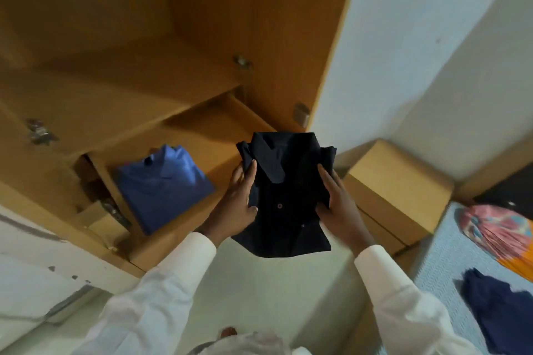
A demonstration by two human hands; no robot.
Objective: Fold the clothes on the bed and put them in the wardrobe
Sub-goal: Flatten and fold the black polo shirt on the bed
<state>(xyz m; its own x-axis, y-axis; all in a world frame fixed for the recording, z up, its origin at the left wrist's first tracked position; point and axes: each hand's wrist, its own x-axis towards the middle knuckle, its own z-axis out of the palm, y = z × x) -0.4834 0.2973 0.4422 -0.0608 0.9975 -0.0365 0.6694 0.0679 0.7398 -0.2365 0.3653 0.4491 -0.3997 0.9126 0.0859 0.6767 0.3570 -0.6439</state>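
Room: wooden wardrobe point(202, 37) is filling the upper left of the frame, its inside lying open to view; a white wall point(403, 37) is running up the right and a pale floor point(274, 282) is showing at bottom centre.
Dark navy shirt point(285, 196): folded, with collar and buttons facing up, it is hanging in the air at the centre of the frame. Its collar end is overlapping the front right of the wardrobe shelf point(219, 135); whether it is touching the wood cannot be told.
Left hand point(239, 204): is clamping the shirt's left edge.
Right hand point(340, 204): is clamping the right edge, fingers lying along the top of the fabric.
Sleeves: white sleeves point(161, 297) are reaching up from the bottom edge.
Blue shirt point(164, 184): is lying folded on the same shelf, left of the left hand and apart from it.
Cardboard box point(398, 181): is sitting by the wall, right of the right hand.
Bed point(444, 253): is occupying the lower right corner, carrying a crumpled navy garment point(496, 311) and, above it, a multicoloured cloth point(496, 236).
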